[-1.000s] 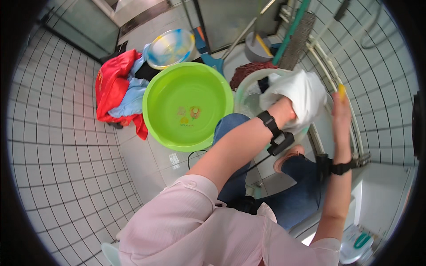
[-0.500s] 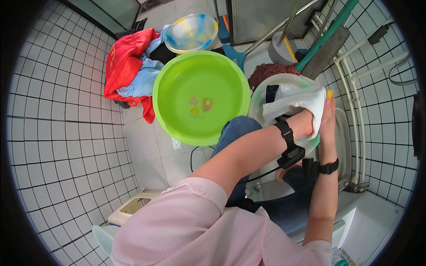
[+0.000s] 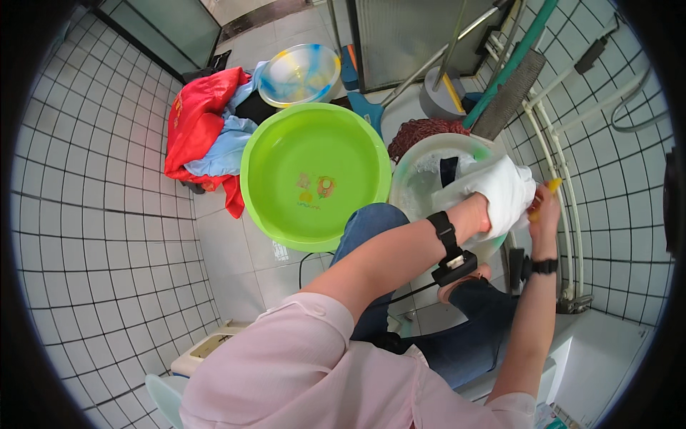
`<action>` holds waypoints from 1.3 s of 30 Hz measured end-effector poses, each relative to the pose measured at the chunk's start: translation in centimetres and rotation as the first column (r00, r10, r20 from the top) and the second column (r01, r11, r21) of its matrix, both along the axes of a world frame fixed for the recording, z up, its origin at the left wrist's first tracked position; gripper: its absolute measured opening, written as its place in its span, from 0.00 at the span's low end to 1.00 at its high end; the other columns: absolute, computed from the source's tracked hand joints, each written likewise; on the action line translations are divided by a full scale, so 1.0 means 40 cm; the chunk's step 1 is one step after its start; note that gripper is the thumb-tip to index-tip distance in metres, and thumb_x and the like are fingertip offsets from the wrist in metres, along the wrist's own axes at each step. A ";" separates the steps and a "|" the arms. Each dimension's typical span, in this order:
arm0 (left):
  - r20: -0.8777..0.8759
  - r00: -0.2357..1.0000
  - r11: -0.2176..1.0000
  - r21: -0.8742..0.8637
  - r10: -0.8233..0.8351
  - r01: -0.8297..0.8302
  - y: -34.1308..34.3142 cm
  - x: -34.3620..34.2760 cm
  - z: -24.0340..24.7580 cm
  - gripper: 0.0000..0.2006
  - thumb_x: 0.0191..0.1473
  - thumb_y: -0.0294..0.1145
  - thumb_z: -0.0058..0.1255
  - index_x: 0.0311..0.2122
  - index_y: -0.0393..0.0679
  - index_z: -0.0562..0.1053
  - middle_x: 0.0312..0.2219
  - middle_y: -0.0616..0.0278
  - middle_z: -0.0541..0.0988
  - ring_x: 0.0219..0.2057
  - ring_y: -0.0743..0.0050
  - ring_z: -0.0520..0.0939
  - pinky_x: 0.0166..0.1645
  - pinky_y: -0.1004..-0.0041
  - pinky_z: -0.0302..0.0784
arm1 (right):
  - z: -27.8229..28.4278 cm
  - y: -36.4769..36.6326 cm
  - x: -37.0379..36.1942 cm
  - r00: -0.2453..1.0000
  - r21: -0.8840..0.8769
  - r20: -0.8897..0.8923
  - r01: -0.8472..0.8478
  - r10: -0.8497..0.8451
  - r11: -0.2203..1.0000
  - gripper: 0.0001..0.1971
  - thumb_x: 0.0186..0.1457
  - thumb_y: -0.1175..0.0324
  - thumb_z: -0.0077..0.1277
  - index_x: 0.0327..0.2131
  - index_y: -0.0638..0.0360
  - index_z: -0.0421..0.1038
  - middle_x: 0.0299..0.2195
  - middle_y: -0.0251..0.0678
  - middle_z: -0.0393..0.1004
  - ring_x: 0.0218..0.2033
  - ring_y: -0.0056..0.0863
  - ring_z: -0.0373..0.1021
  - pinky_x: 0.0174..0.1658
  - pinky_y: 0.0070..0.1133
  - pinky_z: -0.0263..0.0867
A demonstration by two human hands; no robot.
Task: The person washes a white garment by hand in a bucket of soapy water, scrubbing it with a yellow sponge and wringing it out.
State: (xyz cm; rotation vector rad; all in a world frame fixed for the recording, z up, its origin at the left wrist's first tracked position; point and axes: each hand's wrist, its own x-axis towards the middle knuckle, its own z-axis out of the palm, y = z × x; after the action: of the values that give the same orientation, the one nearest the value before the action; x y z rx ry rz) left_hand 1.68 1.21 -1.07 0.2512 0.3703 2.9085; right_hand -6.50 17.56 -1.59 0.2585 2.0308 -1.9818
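A white garment (image 3: 501,191) with a dark band (image 3: 449,170) is draped over my left hand (image 3: 475,213), hiding its fingers. Most of the cloth hangs above a pale green-and-white basin (image 3: 412,160) that holds soapy water. To the right of the garment, my right hand (image 3: 546,211) is closed around a small yellow thing (image 3: 554,185) whose ends poke out; its kind cannot be made out. A little space shows between this hand and the cloth.
Left of the soapy basin stands a large lime-green basin (image 3: 286,154). Beyond it are red clothes (image 3: 204,118), light blue clothes (image 3: 225,149) and a blue-and-yellow basin (image 3: 300,75). A dark red mop head (image 3: 421,136) and a grey bucket (image 3: 439,100) are at the back right, near white wall pipes (image 3: 561,186).
My right hand has moved away from the white garment toward the right, showing more of the yellow thing. The garment has shifted right, uncovering more soapy water. The whole view has tilted slightly.
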 end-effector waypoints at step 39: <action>0.039 0.981 0.965 0.192 -0.190 0.179 -0.135 0.077 0.013 0.20 0.58 0.42 0.25 0.52 0.44 0.57 0.50 0.61 0.62 0.50 0.67 0.64 0.55 0.70 0.55 | 0.052 -0.339 0.212 0.679 0.623 -0.646 0.207 0.347 0.754 0.33 0.49 0.51 0.44 0.49 0.70 0.50 0.45 0.54 0.60 0.48 0.47 0.57 0.49 0.35 0.53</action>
State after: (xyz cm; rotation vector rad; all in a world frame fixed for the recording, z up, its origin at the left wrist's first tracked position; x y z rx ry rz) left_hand 4.76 -4.20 -0.56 0.2179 0.0584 2.7594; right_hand 1.97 4.01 0.49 -0.6188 3.1545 -1.2891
